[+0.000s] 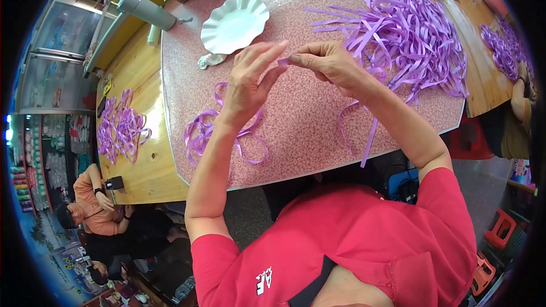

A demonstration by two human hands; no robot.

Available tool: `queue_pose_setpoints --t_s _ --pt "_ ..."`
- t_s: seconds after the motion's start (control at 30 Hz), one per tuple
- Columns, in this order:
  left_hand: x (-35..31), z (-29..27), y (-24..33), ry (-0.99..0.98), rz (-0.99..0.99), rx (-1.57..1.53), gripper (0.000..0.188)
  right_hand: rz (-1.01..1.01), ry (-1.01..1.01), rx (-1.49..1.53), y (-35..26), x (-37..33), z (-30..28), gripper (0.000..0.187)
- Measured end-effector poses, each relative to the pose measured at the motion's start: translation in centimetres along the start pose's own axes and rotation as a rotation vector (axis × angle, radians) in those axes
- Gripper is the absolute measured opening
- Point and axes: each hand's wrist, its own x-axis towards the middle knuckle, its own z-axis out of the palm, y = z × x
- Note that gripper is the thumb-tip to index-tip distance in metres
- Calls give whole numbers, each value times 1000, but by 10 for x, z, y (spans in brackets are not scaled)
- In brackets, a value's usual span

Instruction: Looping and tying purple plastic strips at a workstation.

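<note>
A short piece of purple ribbon [282,62] shows between my two hands above the pink table mat. My right hand [330,63] pinches it between thumb and fingers. My left hand [250,79] is close to its other side, fingers stretched out and thumb apart; it does not appear to grip the ribbon. Below my left wrist lies a small loose heap of purple ribbons [196,136]. A big tangled pile of purple ribbons [409,45] spreads beyond my right hand, with loose ends [369,142] hanging toward the near edge.
A white wavy-rimmed plate [236,23] sits on the pink mat [296,136], with crumpled white tissue [211,61] beside it. A grey tumbler [147,10] stands far left. More ribbons lie left [120,128] and far right [503,45]. Other people sit at left and right.
</note>
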Motion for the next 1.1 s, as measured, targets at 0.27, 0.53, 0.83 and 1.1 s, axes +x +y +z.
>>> queue_pose_setpoints --t_s 0.27,0.53,0.83,1.1 --pt "-17 1 23 133 -54 -37 9 95 -94 148 -6 -16 9 28" --pt "-37 1 24 -67 -276 -221 24 -589 115 -553 -4 -37 28 14" --pt "-37 11 38 108 -209 -248 37 -550 117 -558 -13 -48 33 10" --pt "-48 15 49 60 -431 -426 29 -599 90 -597 -10 -54 33 12"
